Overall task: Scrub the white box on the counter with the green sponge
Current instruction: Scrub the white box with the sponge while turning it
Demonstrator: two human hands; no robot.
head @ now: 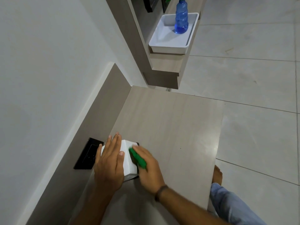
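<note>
The white box (128,159) stands on the pale wood-grain tabletop (170,120), close to the rear upstand and just right of the black wall socket (88,154) set in that upstand. The left hand (110,161) lies flat across the top and left side of the white box, fingers (114,141) extended and together, thumb resting on the upper face; the hand presses on the box rather than closing around it. The right hand (148,168) is on the right side of the white box, its fingers curled around the green sponge (138,159) and holding it against the box's right face. The sponge touches the box along that face; its lower part is hidden by the fingers. A dark band (160,191) circles the right wrist. Well beyond the white box, on a separate shelf (165,62) farther along the wall, a white tray (170,47) carries an upright blue spray bottle (181,18) with a green top. To the right of the white box, past the tabletop edge, the tiled floor (251,78) shows a bare foot (217,175) and a leg in light blue denim (230,203).
</note>
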